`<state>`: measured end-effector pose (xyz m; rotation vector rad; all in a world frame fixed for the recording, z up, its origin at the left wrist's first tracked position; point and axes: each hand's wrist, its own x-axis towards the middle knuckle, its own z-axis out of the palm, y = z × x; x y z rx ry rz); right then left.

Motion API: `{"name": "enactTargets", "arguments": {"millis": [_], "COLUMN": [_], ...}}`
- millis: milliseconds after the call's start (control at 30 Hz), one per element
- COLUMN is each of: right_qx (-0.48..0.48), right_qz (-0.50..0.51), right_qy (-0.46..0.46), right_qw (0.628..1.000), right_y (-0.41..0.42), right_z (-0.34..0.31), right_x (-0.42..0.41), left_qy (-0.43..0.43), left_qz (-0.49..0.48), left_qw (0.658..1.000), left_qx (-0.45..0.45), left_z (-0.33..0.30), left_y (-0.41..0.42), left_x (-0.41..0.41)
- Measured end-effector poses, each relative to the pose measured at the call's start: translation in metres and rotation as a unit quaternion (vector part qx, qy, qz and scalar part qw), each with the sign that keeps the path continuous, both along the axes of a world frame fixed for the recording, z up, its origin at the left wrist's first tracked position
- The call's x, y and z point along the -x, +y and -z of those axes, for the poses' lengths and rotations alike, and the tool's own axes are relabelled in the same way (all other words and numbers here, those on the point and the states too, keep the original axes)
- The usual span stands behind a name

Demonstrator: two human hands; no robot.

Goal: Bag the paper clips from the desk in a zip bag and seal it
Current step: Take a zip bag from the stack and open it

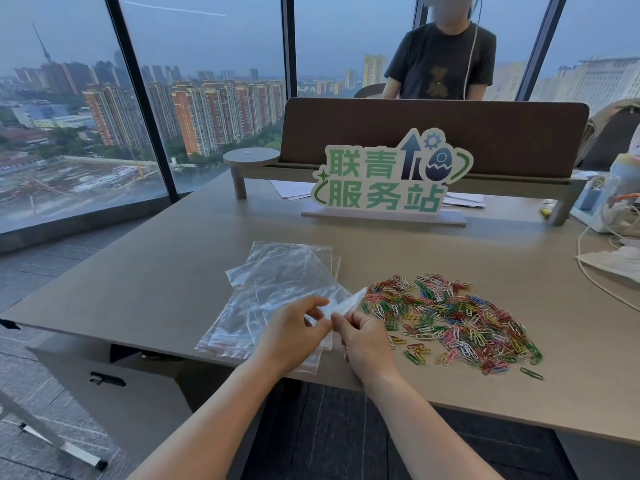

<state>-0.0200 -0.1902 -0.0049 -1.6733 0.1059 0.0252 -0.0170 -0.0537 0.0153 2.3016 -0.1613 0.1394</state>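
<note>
A wide heap of coloured paper clips lies on the beige desk, right of centre. Left of the heap is a loose stack of clear zip bags with red-lined openings toward the desk's front edge. My left hand and my right hand are raised just above the stack, and both pinch one clear zip bag between fingertips and thumbs. That bag sticks up and to the right, its tip near the heap's left edge.
A green-lettered sign stands on a base behind the clips, in front of a brown divider. Cables and a white cloth lie at the right edge. A person in a dark shirt stands beyond the divider. Floor-to-ceiling windows are at left.
</note>
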Motion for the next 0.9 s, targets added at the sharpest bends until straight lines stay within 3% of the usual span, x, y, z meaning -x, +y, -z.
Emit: {"name": "enactTargets", "arguments": {"millis": [267, 433, 733, 900], "right_qx": [0.021, 0.049, 0.156, 0.2], "right_qz": [-0.014, -0.011, 0.022, 0.023], "right_qy": [-0.024, -0.021, -0.02, -0.033], "right_qw": [0.999, 0.999, 0.987, 0.979], "right_y": [-0.012, -0.024, -0.058, -0.076], "right_z": [-0.007, -0.009, -0.007, -0.007], "right_x": [0.003, 0.005, 0.006, 0.005], "left_qy": [0.024, 0.026, -0.04, -0.08], "left_qz": [0.018, -0.033, -0.093, -0.077], "left_qw": [0.999, 0.999, 0.994, 0.994], "left_qx": [-0.012, 0.014, 0.043, -0.006], "left_z": [-0.001, -0.005, -0.021, -0.034], "left_y": [-0.002, -0.003, -0.001, 0.004], "left_x": [-0.002, -0.001, -0.004, -0.007]}}
